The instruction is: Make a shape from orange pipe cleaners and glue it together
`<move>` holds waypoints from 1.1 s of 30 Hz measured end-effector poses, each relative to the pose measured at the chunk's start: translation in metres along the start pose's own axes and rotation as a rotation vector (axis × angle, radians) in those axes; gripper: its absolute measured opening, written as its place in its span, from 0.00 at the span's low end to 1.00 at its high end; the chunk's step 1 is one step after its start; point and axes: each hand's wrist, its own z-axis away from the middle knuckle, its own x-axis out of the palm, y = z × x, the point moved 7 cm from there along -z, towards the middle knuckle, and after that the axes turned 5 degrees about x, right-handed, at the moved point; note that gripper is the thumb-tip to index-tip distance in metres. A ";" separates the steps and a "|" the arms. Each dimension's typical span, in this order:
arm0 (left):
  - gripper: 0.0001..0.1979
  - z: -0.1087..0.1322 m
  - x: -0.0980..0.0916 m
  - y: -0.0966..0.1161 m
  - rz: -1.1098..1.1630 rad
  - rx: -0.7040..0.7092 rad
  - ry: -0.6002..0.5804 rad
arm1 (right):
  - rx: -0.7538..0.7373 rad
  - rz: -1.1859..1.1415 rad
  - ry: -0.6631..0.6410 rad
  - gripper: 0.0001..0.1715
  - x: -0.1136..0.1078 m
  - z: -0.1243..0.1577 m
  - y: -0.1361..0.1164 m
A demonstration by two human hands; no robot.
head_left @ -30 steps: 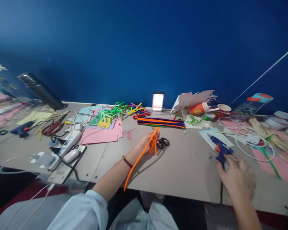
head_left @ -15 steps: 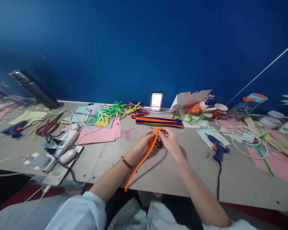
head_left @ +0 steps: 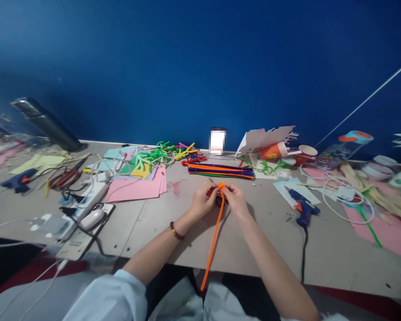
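Note:
An orange pipe cleaner [head_left: 215, 238] hangs between my forearms, its top wound into a small coil and its long tail reaching past the table's front edge. My left hand [head_left: 203, 199] pinches it at the coil from the left. From the right, my right hand [head_left: 235, 199] grips the same coil, thumb and fingers closed. Dark-handled scissors [head_left: 219, 202] lie on the table behind the hands, partly hidden by them. Just beyond lies a bundle of purple, orange and green pipe cleaners [head_left: 220, 170].
Pink paper sheets [head_left: 133, 189], green pipe-cleaner shapes [head_left: 155, 156] and a power strip [head_left: 83, 211] are at the left. A blue glue gun [head_left: 303, 206] lies at the right, its cord running to the front edge. Paper cups [head_left: 274, 151] and a phone [head_left: 217, 141] stand along the wall.
The pipe cleaner's loose tail has swung to the right and now hangs more steeply. Both hands have shifted slightly lower, still holding the coil.

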 end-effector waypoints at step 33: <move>0.04 0.003 -0.009 0.025 -0.174 0.360 0.144 | -0.475 0.213 0.055 0.12 0.002 0.024 -0.032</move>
